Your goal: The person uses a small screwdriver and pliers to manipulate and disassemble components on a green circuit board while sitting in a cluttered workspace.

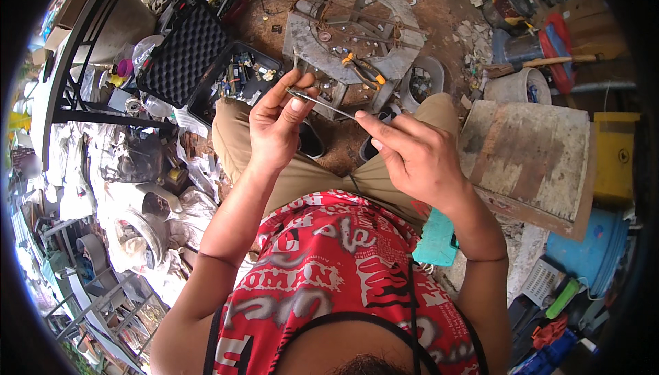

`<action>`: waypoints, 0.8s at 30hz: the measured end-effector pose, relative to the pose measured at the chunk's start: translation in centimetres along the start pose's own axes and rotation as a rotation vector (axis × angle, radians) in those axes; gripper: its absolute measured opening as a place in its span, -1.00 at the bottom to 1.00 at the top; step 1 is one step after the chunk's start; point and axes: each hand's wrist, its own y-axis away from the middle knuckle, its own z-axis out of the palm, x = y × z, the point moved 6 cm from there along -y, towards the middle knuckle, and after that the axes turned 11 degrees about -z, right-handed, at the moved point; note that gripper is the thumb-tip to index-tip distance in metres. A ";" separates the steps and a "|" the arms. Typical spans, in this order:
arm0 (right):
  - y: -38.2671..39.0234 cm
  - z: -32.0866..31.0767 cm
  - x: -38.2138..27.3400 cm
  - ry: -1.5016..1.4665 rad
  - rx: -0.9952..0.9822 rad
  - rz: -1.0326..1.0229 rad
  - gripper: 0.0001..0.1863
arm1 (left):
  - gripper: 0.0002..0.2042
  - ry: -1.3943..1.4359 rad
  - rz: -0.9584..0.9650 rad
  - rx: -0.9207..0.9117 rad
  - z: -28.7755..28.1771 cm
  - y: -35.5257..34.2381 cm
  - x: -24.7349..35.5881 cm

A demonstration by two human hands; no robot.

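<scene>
In front of my lap, my left hand (278, 121) is closed in a pinch, thumb against fingers, on a small piece mostly hidden by the fingertips. A thin metal shaft (326, 105), like a screwdriver's, runs from that pinch to my right hand (415, 145). The right hand is closed round its other end, index finger laid along it; any handle is hidden in the palm. Its tip meets the small piece at the left fingertips. Beyond the hands, pliers (364, 71) with orange and black handles lie on a worn octagonal ring-shaped stand (312, 49).
An open black case (182, 55) with foam in its lid and small parts inside lies at the left. A round tub (422, 80) stands right of the stand. A worn board (525, 158) lies at the right, beside a yellow container (613, 158) and a blue bucket (590, 244).
</scene>
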 end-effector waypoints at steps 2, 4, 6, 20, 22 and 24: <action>0.0 0.1 0.0 0.015 -0.009 0.000 -0.56 | -0.55 -0.024 0.012 -0.012 0.0 0.0 0.1; -0.1 0.1 -0.1 0.020 -0.013 0.003 -0.56 | -0.55 -0.048 0.028 -0.023 0.0 -0.1 0.1; -0.1 0.1 -0.1 0.024 -0.003 -0.002 -0.56 | -0.55 -0.073 0.049 -0.033 -0.2 -0.1 0.2; 0.4 0.2 -0.2 -0.032 0.021 0.041 -0.56 | -0.60 0.322 -0.120 -0.103 0.5 -0.1 0.1; 0.3 0.2 -0.3 -0.035 0.016 0.042 -0.56 | -0.61 0.290 -0.086 -0.099 0.4 -0.1 0.2; 0.4 0.3 -0.2 -0.036 0.023 0.046 -0.56 | -0.62 0.250 -0.043 -0.082 0.4 0.0 0.4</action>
